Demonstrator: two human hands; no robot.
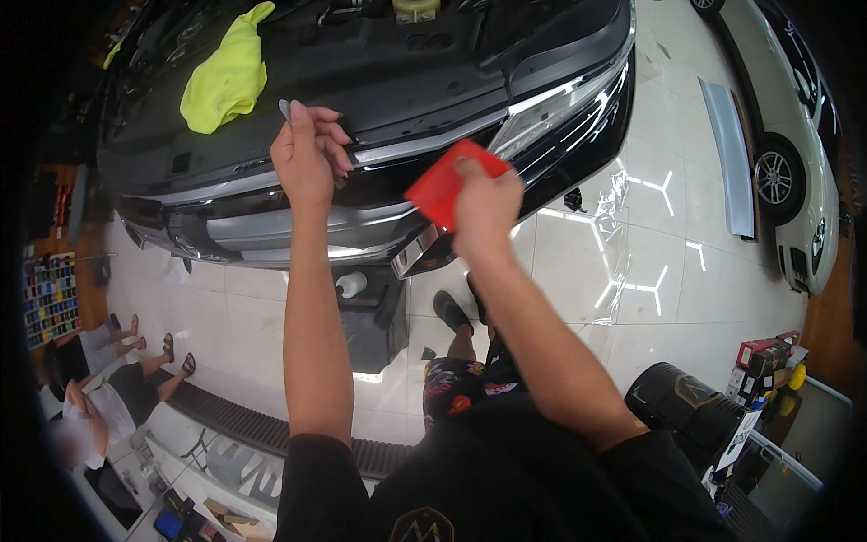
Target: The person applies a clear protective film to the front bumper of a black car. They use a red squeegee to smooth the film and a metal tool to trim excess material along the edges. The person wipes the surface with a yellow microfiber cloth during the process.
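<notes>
In front of me is the nose of a black car [433,167] with silver trim and a headlight [542,117]. My left hand [307,158] is raised over the front edge, closed on a thin greyish piece [284,109] whose tip sticks out past the thumb; its kind is unclear. A red squeegee card [447,185] is gripped in my right hand [488,203], held by the bumper corner just below the headlight. Whether the card touches the bumper I cannot tell. A bright yellow-green cloth [226,79] lies on the black cover behind my left hand.
Under the bumper stand a dark grey box [375,316] and a white bottle [351,285]. A silvery panel [727,154] lies on the shiny tiled floor beside a white car [795,144]. At lower right stands a black drum [691,406]. Two people sit at lower left.
</notes>
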